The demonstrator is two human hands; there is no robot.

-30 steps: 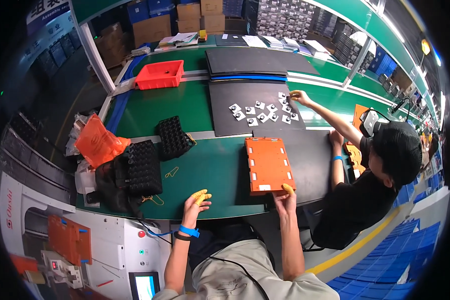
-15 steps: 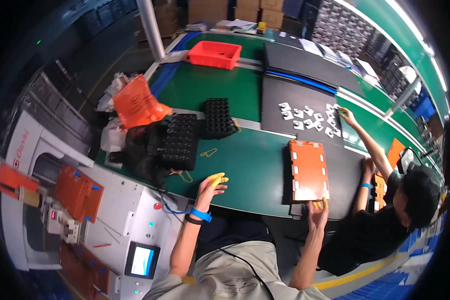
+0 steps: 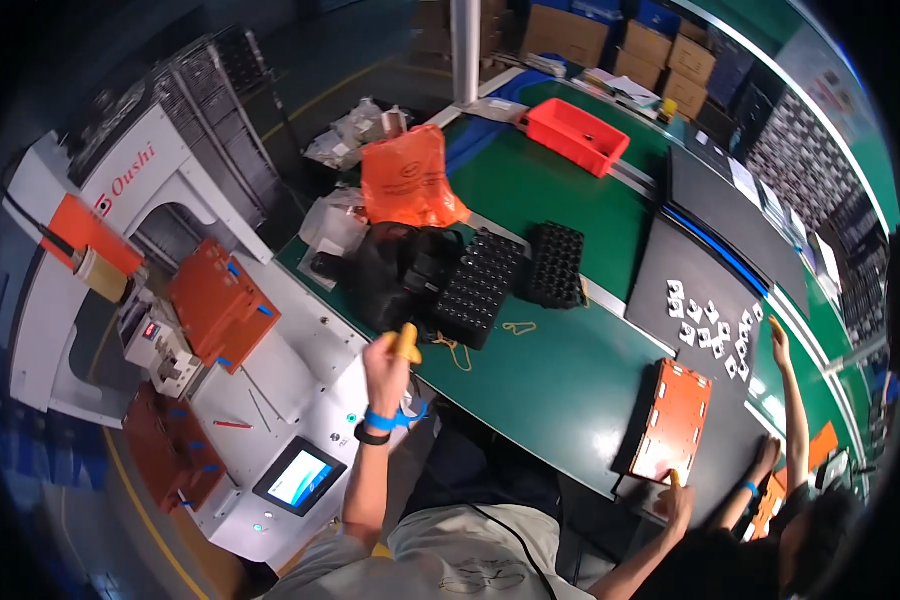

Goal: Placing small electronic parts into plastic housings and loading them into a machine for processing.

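Note:
My left hand (image 3: pixel 390 370), with yellow finger covers and a blue wrist strap, is raised at the table's front edge beside the machine. Its fingers are curled together and nothing shows in them. At the right, my right hand (image 3: pixel 679 504) has its covered fingers on the near edge of a flat orange fixture plate (image 3: pixel 673 420) with white pieces along its sides. The plate lies on a dark mat, and part of my grip is hidden. Beyond it several small white parts (image 3: pixel 705 338) are spread out near a co-worker's hand (image 3: pixel 779 340).
A white machine (image 3: pixel 300 380) with orange fixtures (image 3: pixel 225 305) and a screen (image 3: pixel 300 476) stands at left. Black trays (image 3: pixel 480 285), a black bag (image 3: pixel 390 270), an orange bag (image 3: pixel 410 180) and a red bin (image 3: pixel 575 135) occupy the green table (image 3: pixel 540 400). A co-worker (image 3: pixel 810 540) sits at right.
My view has swung left toward the machine. My left hand has gone from spread to curled fingers and moved nearer the machine. My right hand stays at the orange plate's near edge.

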